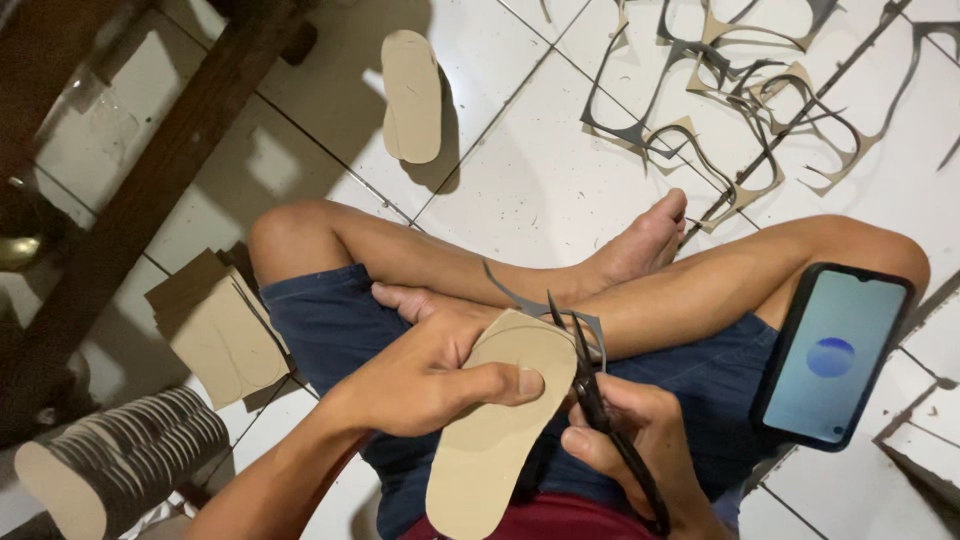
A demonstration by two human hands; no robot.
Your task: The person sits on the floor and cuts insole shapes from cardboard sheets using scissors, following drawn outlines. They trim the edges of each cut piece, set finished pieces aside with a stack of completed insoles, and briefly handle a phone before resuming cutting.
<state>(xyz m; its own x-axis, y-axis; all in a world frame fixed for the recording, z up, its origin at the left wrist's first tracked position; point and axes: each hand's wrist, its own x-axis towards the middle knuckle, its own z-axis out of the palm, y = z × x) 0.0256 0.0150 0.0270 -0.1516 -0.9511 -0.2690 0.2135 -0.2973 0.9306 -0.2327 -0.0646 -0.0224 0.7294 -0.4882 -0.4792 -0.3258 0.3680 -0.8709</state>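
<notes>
I sit cross-legged on a white tiled floor. My left hand [430,375] grips a tan sole-shaped cardboard piece [490,440] over my lap, thumb laid across its middle. My right hand [640,440] is closed on a pair of black scissors [590,385], whose blades point up along the right edge of the piece near its rounded top. A thin dark strip of trimmed waste [545,305] curls off the top edge beside the blades.
A dark phone with a lit screen [835,355] rests on my right knee. A finished tan sole [412,95] lies on the floor ahead. Dark cut-out scraps [730,110] litter the upper right. Cardboard sheets [215,330] and stacked soles [120,460] lie left, by a wooden frame [150,190].
</notes>
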